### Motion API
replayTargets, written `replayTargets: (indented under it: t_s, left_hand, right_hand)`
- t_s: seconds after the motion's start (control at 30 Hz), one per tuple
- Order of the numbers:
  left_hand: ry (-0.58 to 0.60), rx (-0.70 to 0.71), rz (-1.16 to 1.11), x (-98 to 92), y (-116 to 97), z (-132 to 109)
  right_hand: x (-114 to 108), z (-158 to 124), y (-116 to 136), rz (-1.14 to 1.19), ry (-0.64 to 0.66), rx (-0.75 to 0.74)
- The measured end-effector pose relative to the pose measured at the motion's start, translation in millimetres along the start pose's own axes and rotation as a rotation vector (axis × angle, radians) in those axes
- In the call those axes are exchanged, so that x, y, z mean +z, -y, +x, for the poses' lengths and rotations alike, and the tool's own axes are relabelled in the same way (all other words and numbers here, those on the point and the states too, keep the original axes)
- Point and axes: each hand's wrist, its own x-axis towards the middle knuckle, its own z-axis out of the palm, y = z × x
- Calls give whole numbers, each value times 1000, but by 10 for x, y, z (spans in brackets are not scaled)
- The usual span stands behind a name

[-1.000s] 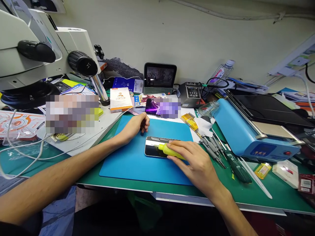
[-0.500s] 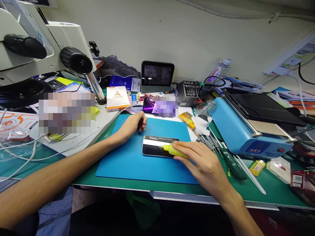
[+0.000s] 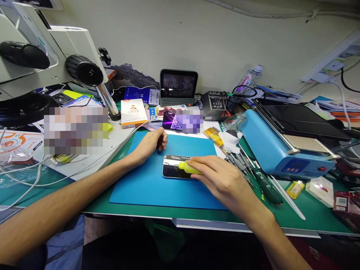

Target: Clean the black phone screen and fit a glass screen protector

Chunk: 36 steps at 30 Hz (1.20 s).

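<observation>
A smartphone with a dark, glossy screen lies flat on the blue mat. Over its screen, my right hand grips a small yellow squeeze bottle between thumb and fingers. The bottle is tilted, its thin nozzle pointing left at the screen; whether the tip touches the glass cannot be made out. Further back on the mat rests my left hand, fingers curled in, with nothing visible in them. It is apart from the phone.
A microscope overhangs the left side. Behind the mat are a lit phone, a smart display and an orange-white box. Screwdrivers and a blue machine stand close on the right. White cables trail at left.
My right hand has moved the yellow bottle left along the phone's screen, and the nozzle is now nearer the middle. My left hand and the phone stay in place.
</observation>
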Motion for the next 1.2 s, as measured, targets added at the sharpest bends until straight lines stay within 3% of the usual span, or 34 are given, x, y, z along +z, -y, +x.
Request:
replayTargets:
  t_s: [0.73, 1.0, 1.2]
  left_hand:
    - [-14, 8, 25, -7, 22, -8]
    - [-10, 3, 13, -10, 51, 2]
    - [-11, 9, 16, -18, 88, 13]
  right_hand:
    - [-302, -643, -264, -46, -43, 198]
    - [-233, -780, -464, 240, -252, 634]
    - [-166, -513, -726, 519, -382, 687]
